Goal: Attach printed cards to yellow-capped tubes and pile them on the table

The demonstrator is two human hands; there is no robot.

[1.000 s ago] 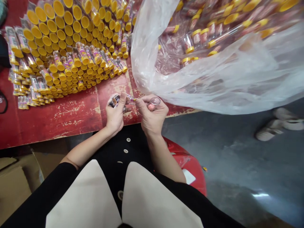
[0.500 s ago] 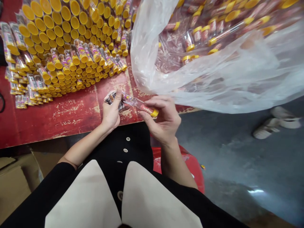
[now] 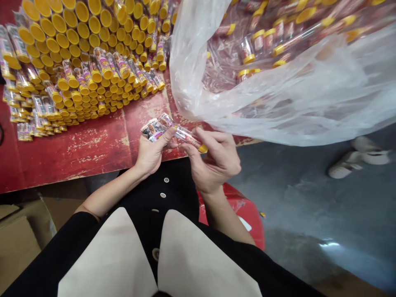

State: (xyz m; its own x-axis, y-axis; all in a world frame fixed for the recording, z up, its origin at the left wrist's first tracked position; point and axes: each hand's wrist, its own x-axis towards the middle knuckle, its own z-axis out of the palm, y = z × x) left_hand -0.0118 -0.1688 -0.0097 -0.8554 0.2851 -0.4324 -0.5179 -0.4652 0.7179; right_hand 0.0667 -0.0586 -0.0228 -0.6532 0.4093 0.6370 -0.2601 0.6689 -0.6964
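Okay, hands first. The left hand had a closed grip, thumb pressed on a printed label whose small picture was too tiny to read. The right hand had a closed grip on a clear plastic tube, fingers wrapped over the barrel. Its yellow cap stuck out toward the lower right. The tube's other end, with a printed wrap, touched the label at the left thumb. Can't tell if wrap and label were one piece.

Both hands were over the front edge of the red tabletop, its paint worn and chipped. Just up-left of them lay a big pile of yellow-capped tubes, caps facing the camera, with labelled tubes along its near side and left edge.

To the right, a clear plastic bag sat partly on the tabletop, holding more capped tubes.

Below the tabletop: a red plastic stool by the right arm, a cardboard box at lower left, and a pair of white shoes on the concrete floor. A black-and-cream buttoned garment filled the bottom of the view.
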